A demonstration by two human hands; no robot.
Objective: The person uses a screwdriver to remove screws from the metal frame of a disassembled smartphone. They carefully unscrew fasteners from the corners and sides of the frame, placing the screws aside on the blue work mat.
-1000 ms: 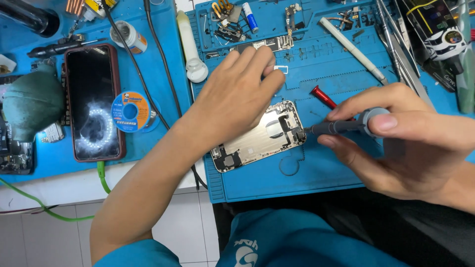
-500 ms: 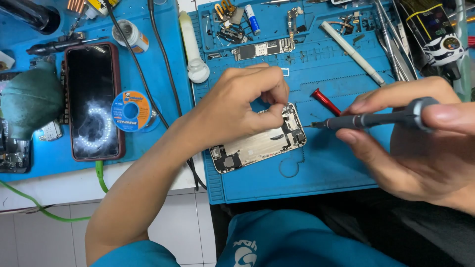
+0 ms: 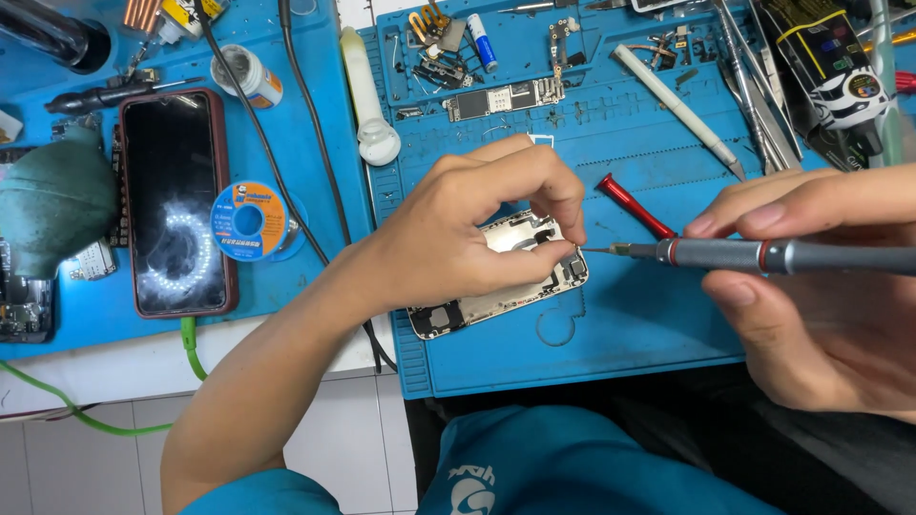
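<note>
The left hand [image 3: 468, 238] rests on an opened phone shell [image 3: 501, 281] that lies tilted on a blue mat [image 3: 620, 334] on the desk, its fingers [image 3: 558, 195] curled and pinched together at the shell's upper right corner; whether they hold some small part there cannot be told. The right hand [image 3: 811, 286] grips a grey screwdriver [image 3: 763, 256] lying nearly level, thumb beneath and forefinger along the top, fingers closed round the handle. The driver's thin tip points left and meets the left fingertips just above the shell's right edge. A red tool [image 3: 634, 205] lies on the mat just behind the tip, between the two hands. Farther back on the mat lie a white stick [image 3: 673, 105], metal tweezers [image 3: 754, 86] and a small circuit board [image 3: 501, 98]. To the left, on a second blue mat, a dark phone [image 3: 176, 200] lies face up beside a blue and orange spool [image 3: 248, 221], with a green blower bulb [image 3: 52, 200] at the far left edge.
</note>
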